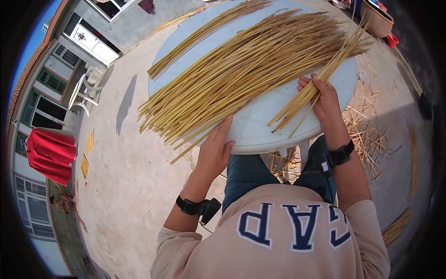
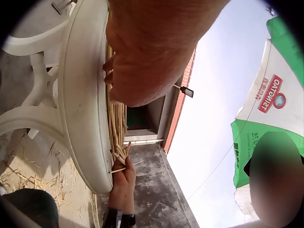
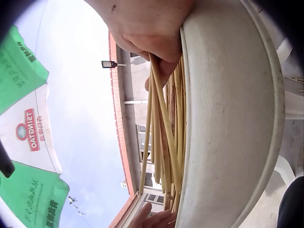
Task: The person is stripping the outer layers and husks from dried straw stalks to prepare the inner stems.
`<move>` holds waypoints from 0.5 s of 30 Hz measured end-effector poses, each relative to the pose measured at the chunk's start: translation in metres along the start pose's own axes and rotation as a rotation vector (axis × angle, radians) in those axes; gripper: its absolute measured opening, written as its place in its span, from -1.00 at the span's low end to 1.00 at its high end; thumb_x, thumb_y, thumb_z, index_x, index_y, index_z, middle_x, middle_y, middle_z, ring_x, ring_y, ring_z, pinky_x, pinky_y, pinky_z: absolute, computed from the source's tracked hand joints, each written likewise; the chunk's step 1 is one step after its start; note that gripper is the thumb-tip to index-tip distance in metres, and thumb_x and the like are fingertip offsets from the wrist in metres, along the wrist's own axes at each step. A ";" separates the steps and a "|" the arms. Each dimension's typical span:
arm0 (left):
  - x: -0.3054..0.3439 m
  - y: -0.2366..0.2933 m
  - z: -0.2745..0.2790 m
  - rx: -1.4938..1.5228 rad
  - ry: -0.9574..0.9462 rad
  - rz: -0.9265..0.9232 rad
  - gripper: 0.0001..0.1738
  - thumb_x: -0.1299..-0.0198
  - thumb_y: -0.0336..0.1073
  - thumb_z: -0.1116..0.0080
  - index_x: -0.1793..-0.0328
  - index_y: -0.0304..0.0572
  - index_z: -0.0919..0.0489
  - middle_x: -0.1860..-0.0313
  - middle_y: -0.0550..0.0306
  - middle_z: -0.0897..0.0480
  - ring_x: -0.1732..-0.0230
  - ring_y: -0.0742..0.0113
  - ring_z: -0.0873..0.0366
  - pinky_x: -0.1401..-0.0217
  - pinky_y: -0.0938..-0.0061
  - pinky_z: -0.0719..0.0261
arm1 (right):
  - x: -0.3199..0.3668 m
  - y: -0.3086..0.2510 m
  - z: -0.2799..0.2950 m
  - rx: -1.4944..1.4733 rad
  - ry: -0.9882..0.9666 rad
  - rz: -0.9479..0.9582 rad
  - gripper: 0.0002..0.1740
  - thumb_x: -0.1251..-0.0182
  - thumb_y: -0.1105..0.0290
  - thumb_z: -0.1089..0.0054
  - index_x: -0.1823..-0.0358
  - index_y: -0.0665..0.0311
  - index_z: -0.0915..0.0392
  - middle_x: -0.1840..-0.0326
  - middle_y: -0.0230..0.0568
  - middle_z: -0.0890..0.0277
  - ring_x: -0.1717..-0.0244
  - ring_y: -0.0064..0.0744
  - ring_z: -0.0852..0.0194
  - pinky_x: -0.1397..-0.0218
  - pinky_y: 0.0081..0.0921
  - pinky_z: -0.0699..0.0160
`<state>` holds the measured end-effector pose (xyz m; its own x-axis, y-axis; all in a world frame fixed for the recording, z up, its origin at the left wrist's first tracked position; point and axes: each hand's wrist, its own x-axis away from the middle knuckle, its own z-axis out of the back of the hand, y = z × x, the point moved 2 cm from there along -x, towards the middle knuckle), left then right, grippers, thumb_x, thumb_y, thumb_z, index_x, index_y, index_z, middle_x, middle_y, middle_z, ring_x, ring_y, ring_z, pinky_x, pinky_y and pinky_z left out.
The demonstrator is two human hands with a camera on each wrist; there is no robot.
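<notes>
A large pile of dry straw-coloured stalks (image 1: 223,83) with feathery heads lies across the round white table (image 1: 253,123). My right hand (image 1: 326,98) grips a thin bundle of similar stalks (image 1: 299,103) at the table's right side, cut ends pointing toward me. In the right wrist view, these held stalks (image 3: 156,123) run down from the curled fingers. My left hand (image 1: 215,148) touches the cut ends at the near left of the pile, its fingers mostly straight. The left wrist view shows that hand (image 2: 147,57) against the table rim, its fingertips partly hidden.
A separate narrow row of stalks (image 1: 195,39) lies at the table's far side. Broken straw (image 1: 367,135) litters the ground to the right. A white plastic chair (image 1: 83,94) stands left, beyond a red garment (image 1: 51,156). A green-and-white canopy (image 3: 28,128) hangs overhead.
</notes>
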<state>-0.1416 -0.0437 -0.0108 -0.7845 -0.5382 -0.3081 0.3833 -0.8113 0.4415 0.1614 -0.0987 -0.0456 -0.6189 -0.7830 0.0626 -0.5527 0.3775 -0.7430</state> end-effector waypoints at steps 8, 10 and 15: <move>0.023 -0.010 -0.029 0.062 0.606 0.106 -0.50 -0.05 -0.59 -0.06 -0.20 -0.32 -0.38 0.19 -0.08 -0.57 0.22 0.11 -0.52 0.22 0.40 -0.52 | 0.002 -0.001 0.001 -0.009 0.008 -0.001 -0.63 -0.32 0.43 0.05 -0.05 0.53 -0.18 0.11 0.21 -0.43 0.14 -0.09 -0.53 0.04 -0.22 -0.62; 0.026 -0.017 -0.028 0.038 0.628 0.141 -0.51 -0.05 -0.59 -0.07 -0.18 -0.32 -0.39 0.21 -0.06 -0.57 0.23 0.14 -0.52 0.21 0.40 -0.51 | 0.002 -0.001 0.001 -0.007 0.003 0.007 -0.63 -0.32 0.42 0.05 -0.04 0.53 -0.18 0.11 0.20 -0.43 0.15 -0.09 -0.54 0.04 -0.22 -0.63; 0.007 -0.048 -0.016 0.055 0.568 0.135 -0.55 -0.07 -0.58 -0.04 -0.16 -0.30 -0.42 0.18 -0.03 -0.55 0.21 0.19 -0.51 0.13 0.39 -0.50 | 0.004 -0.001 -0.002 -0.034 -0.031 0.002 -0.70 -0.30 0.39 -0.02 0.07 0.47 -0.30 0.15 0.16 -0.46 0.14 -0.13 -0.55 0.05 -0.27 -0.63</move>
<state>-0.1575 -0.0118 -0.0478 -0.3400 -0.6863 -0.6430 0.4237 -0.7221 0.5468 0.1587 -0.1013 -0.0430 -0.6025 -0.7971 0.0399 -0.5703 0.3950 -0.7202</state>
